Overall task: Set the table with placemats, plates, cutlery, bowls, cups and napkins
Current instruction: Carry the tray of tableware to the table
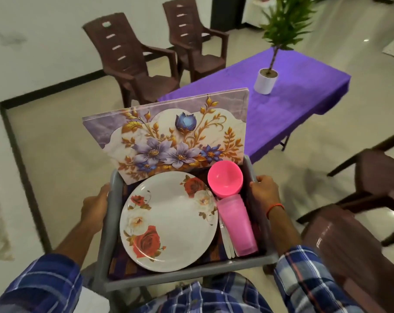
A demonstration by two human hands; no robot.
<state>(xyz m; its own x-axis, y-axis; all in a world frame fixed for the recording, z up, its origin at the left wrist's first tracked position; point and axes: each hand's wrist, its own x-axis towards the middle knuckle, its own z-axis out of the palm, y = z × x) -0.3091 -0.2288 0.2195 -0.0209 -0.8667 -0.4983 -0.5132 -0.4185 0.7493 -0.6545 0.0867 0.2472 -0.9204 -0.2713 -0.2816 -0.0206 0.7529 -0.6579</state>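
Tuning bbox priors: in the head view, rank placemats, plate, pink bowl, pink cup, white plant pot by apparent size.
1. placemats
2. plate
3. pink cup and pink bowl: about alike, not ranked
4. white plant pot: smallest here, but farther from the camera, so true size unsure

Both hands grip a grey tray of tableware

Your grey tray has a dark striped cloth on its floor. On it, a flowered plate fills the middle. Floral placemats stand tilted on edge at 12 o'clock, a pink bowl sits at 2, and a pink cup lies on its side at 4, with white cutlery just beside it. Beyond, at 1 o'clock, the purple-covered table bears a white plant pot.
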